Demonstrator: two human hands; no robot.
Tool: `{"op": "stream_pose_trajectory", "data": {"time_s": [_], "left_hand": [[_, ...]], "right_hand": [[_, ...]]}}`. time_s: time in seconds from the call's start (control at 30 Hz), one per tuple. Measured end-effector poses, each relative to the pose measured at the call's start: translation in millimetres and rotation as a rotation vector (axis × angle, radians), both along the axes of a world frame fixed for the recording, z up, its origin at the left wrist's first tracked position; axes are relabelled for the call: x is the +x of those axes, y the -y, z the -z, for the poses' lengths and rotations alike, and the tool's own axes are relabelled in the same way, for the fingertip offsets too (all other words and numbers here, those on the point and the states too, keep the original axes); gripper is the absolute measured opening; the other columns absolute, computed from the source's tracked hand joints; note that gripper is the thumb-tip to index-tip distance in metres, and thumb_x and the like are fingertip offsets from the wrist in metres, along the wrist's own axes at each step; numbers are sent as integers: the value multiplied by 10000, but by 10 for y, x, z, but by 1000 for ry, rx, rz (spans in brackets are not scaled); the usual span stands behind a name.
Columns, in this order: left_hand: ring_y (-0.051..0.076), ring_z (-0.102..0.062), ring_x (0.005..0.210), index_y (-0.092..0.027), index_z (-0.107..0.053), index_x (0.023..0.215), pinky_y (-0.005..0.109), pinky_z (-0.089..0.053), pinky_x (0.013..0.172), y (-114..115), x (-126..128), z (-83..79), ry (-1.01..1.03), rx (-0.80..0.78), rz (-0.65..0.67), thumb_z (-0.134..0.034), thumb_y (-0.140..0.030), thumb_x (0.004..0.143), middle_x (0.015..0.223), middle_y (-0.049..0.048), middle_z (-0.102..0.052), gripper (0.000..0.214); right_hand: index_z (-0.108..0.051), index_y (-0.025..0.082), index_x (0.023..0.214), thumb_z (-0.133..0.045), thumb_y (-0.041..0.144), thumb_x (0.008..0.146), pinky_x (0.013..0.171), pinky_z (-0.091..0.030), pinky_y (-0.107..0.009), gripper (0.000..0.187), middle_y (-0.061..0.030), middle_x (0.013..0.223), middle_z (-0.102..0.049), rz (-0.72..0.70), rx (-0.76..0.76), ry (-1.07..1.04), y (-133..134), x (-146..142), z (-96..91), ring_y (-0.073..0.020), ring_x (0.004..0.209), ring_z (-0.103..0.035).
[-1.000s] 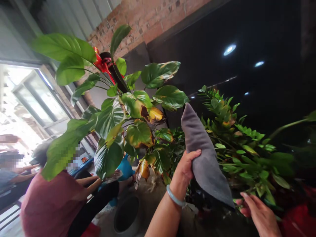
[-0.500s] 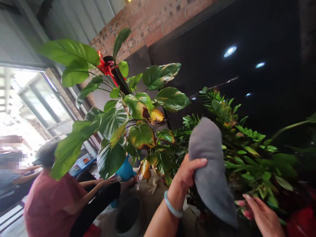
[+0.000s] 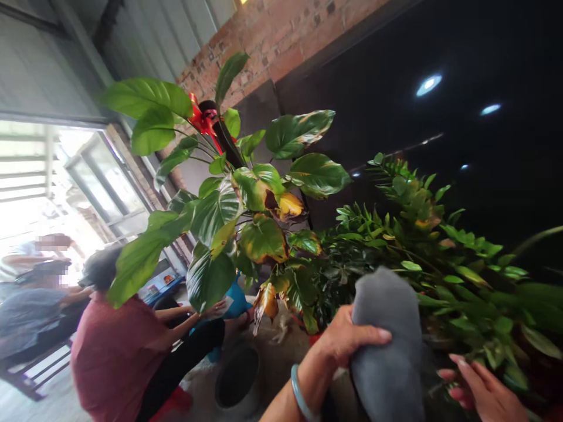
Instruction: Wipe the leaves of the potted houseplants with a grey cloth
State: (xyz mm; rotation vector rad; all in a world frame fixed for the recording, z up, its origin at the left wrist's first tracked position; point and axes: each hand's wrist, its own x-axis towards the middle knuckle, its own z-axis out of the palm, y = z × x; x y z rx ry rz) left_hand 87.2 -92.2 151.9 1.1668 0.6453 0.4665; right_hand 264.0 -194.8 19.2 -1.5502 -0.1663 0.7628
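A long, soft grey fabric piece (image 3: 387, 351) with a rounded top end stands upright in front of me; its lower end runs out of the picture. My left hand (image 3: 347, 340), with a pale bangle at the wrist, is closed around its left edge, thumb across its face. To the right of it, my right hand (image 3: 488, 390) is at the lower edge with fingers bent and apart, and I see nothing in them. The leafy green plant (image 3: 479, 281) is just behind my right hand.
A tall broad-leaved plant (image 3: 264, 234) with a red ribbon (image 3: 204, 120) rises ahead. A dark bucket (image 3: 237, 381) stands on the floor. At left, a person in a red shirt (image 3: 118, 357) sits near a blue item (image 3: 237, 299); other people are farther left.
My left hand and the grey fabric piece have moved down and slightly right in the view. My right hand is also lower and farther right. The background has shifted right.
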Motion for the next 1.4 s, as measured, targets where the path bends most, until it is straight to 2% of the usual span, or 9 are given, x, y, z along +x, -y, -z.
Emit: {"op": "stream_pose_trajectory", "data": {"time_s": [0.1,0.37,0.5,0.67,0.8,0.93,1.07,1.23,1.4], "left_hand": [[217,-634,735,-138,-751,787,363,-492,803,-164,180,-120,104,-31,-110,-910,-361,302,747,39,-704,557],[237,-641,743,-172,-751,682,404,-488,826,228,-24,723,-311,-126,-23,-826,-283,327,712,29,-700,380],[202,-620,687,-170,-762,792,363,-491,761,219,-198,340,-156,0,-10,-853,-345,367,728,14,-699,468],[213,-641,772,-147,-746,916,326,-503,778,-100,135,-236,193,31,-177,-885,-359,375,807,42,-721,597],[201,-621,735,-135,-744,902,356,-493,794,-71,378,120,80,-95,-255,-869,-400,359,765,46,-711,617],[228,-626,754,-145,-758,781,399,-477,837,285,139,627,-218,-181,-78,-829,-350,359,767,55,-709,474],[210,-622,726,-141,-764,820,370,-474,807,347,-143,434,-143,-103,57,-840,-364,398,756,41,-699,483],[205,-618,727,-121,-741,890,325,-476,755,-60,52,-7,121,-11,-96,-861,-424,384,781,55,-702,602],[207,-589,695,-179,-692,647,346,-470,738,9,92,591,-230,100,-145,-801,-341,415,626,1,-635,303]], "right_hand": [[-567,292,769,-591,562,438,481,-500,-373,428,-28,548,-707,-19,10,-5,-15,0,50,-239,457,-623],[-590,301,647,-587,570,403,510,-496,-376,363,-9,495,-674,-12,-17,36,40,-10,-103,-238,449,-607],[-600,296,619,-609,552,421,481,-489,-362,324,0,470,-656,30,-3,13,49,-5,-56,-220,425,-579],[-605,277,632,-631,537,468,475,-496,-352,308,-6,473,-654,36,18,-2,14,-29,-9,-212,427,-580],[-608,270,645,-637,527,438,459,-483,-334,330,4,466,-642,51,56,-3,-1,-35,-38,-202,423,-569],[-618,280,640,-617,566,434,463,-475,-344,352,3,483,-656,-4,34,61,38,11,-24,-203,409,-567],[-611,292,676,-591,567,467,449,-472,-348,346,-10,511,-675,-3,39,38,66,30,1,-207,415,-576],[-624,266,692,-631,533,433,456,-471,-333,372,-48,565,-711,-33,89,-29,26,-15,-36,-213,449,-612],[-631,262,669,-652,553,414,569,-514,-366,388,-46,576,-723,-54,64,2,-11,24,36,-249,510,-657]]}}
